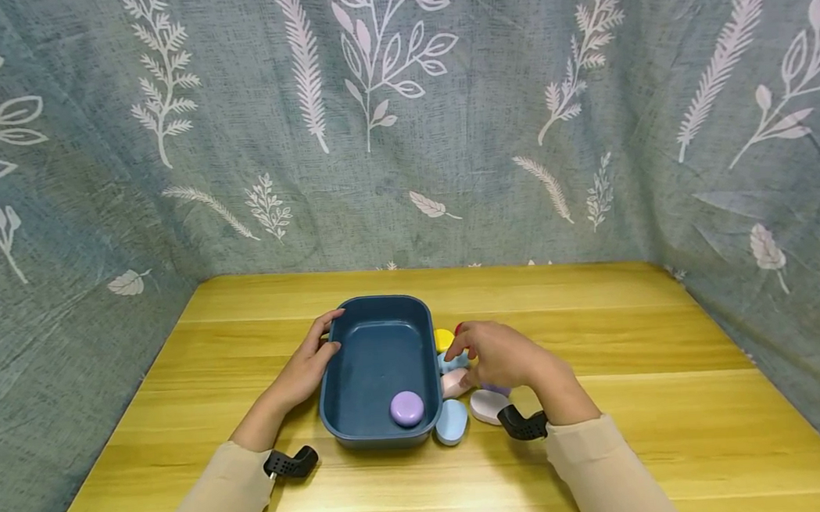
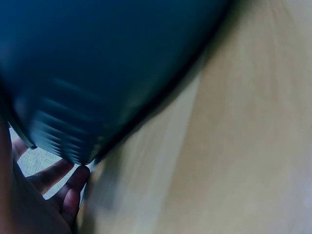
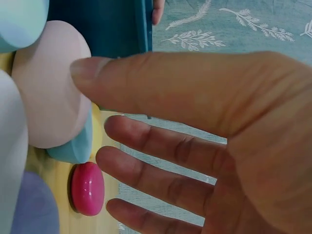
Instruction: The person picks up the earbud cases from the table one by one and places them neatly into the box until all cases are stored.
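A dark blue rectangular box [image 1: 377, 364] stands on the table, with one smooth round purple soap-like piece [image 1: 407, 408] in its near right corner. My left hand [image 1: 309, 365] holds the box's left side, thumb at the rim and fingertips [image 2: 80, 175] against the outer wall. To the right of the box, my right hand [image 1: 502, 352] hovers over a cluster of similar pieces, its fingers spread apart. The right thumb's tip overlaps the edge of a pale pink oval piece [image 3: 51, 92] in the right wrist view; the other fingers hold nothing.
Around the right hand lie a yellow piece [image 1: 443, 338], a glossy red one [image 3: 88, 189], a light blue one [image 1: 451, 422] by the box's near right corner, a white one [image 1: 488, 406] and a partly hidden purple one [image 3: 34, 207]. Patterned cloth [image 1: 405, 170] hangs behind the table.
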The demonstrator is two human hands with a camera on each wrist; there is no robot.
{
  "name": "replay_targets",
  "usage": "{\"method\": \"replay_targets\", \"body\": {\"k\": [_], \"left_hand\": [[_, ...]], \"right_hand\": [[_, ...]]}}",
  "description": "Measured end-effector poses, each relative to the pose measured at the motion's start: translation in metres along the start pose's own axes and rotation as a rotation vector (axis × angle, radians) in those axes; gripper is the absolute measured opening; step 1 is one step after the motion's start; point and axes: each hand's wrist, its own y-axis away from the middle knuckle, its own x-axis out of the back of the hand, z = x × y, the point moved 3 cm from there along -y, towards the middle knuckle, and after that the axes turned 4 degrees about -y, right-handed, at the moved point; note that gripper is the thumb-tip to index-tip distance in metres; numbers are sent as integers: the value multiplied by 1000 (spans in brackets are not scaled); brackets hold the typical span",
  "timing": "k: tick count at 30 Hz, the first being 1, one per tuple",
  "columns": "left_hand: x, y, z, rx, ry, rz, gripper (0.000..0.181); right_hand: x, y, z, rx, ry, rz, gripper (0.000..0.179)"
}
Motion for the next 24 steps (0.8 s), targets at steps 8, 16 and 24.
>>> {"method": "replay_targets", "body": {"k": [8,16,24], "left_hand": [[-1,-3,-9,1,0,12,50],[-3,-6,-19,-8,-23,38,48],[-2,-4,-17,-26,-44,31,49]], "right_hand": [[-5,-3,0,34,20,-31,32],[-11,-4,0,75,28,-43,29],[-14,-4,-1,97,60,-38,28]]}}
